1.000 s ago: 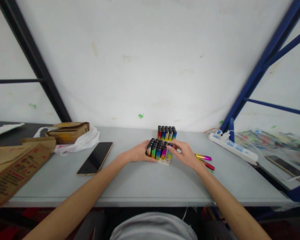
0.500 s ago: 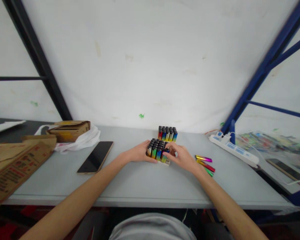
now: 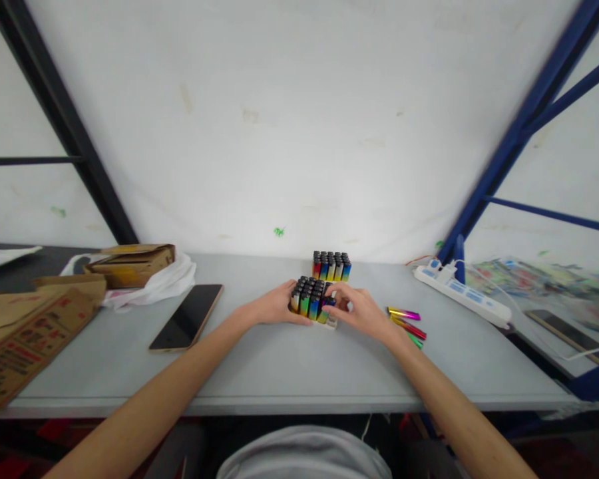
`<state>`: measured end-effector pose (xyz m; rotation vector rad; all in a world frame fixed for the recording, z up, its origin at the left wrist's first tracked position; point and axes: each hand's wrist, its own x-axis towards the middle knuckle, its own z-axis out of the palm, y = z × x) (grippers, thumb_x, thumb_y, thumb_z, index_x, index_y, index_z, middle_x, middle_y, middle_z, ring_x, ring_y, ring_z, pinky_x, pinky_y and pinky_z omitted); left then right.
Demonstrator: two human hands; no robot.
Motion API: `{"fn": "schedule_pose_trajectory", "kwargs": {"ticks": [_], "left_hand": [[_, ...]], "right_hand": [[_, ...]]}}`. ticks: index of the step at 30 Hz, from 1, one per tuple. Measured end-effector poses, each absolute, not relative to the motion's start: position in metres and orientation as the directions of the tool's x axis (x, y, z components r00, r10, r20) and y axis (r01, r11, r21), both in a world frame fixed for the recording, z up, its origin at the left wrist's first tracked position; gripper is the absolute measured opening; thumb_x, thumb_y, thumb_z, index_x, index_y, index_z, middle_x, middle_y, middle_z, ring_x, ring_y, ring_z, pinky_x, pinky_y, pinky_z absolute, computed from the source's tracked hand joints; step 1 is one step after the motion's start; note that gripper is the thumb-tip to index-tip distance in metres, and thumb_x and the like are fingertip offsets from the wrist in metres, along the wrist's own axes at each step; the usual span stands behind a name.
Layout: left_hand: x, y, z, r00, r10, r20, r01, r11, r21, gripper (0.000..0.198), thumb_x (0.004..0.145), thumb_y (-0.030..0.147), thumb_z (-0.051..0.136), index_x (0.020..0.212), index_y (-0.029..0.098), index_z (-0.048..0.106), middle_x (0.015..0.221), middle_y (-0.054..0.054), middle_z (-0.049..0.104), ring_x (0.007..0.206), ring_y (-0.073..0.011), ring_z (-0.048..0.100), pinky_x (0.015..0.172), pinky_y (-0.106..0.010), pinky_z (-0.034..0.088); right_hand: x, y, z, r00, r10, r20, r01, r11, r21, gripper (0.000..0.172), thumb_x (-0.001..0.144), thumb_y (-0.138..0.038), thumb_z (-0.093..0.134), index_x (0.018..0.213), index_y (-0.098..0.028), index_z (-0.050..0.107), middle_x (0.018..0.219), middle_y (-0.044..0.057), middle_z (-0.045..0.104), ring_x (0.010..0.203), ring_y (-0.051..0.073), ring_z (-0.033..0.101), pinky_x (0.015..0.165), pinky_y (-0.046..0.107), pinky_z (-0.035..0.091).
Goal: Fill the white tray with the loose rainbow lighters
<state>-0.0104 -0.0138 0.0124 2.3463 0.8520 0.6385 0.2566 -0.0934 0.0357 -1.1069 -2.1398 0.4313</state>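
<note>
A block of upright lighters (image 3: 308,299) with black tops and bright metallic bodies stands in a pale tray (image 3: 331,324) at the middle of the table. My left hand (image 3: 278,306) is wrapped round the left side of this block, thumb along its front. At the block's right edge, my right hand (image 3: 352,307) pinches a lighter (image 3: 328,303) by its upper part; the fingers hide some of it. Behind stands a second block of lighters (image 3: 331,266). Several loose lighter-sized metallic pieces (image 3: 407,325), purple, red, gold and green, lie to the right of my right hand.
A phone (image 3: 186,318) lies left of my left arm. Farther left are a cardboard box (image 3: 34,332), a smaller carton (image 3: 132,266) and a white plastic bag (image 3: 167,283). A white power strip (image 3: 462,296) with cables lies at the right, near a blue metal frame (image 3: 509,143).
The camera view has shifted slightly, so everything sits a little farther left. Both hands keep nearly the same pose at the lighter block.
</note>
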Motion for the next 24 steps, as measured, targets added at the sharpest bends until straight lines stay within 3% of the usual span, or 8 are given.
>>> {"fn": "schedule_pose_trajectory", "kwargs": {"ticks": [18, 24], "left_hand": [[-0.01, -0.015, 0.015, 0.667, 0.711, 0.222, 0.433, -0.612, 0.661, 0.095, 0.064, 0.056, 0.096, 0.144, 0.022, 0.06, 0.141, -0.01, 0.067, 0.131, -0.0361, 0.063, 0.119, -0.048, 0.047], [-0.011, -0.014, 0.016, 0.689, 0.691, 0.217, 0.423, -0.627, 0.654, 0.095, 0.066, 0.056, 0.095, 0.146, 0.021, 0.059, 0.143, -0.011, 0.065, 0.134, -0.0366, 0.061, 0.123, -0.049, 0.044]], "right_hand": [[0.254, -0.095, 0.039, -0.45, 0.806, 0.383, 0.536, 0.587, -0.606, 0.038, 0.098, -0.049, 0.071, 0.126, -0.024, 0.063, 0.074, -0.003, 0.066, 0.066, 0.017, 0.063, 0.066, 0.029, 0.05], [0.285, -0.093, 0.059, -0.296, 0.82, 0.49, 0.546, 0.566, -0.617, 0.036, 0.103, -0.051, 0.061, 0.124, -0.022, 0.064, 0.078, 0.0, 0.071, 0.068, 0.018, 0.065, 0.067, 0.031, 0.053]]}}
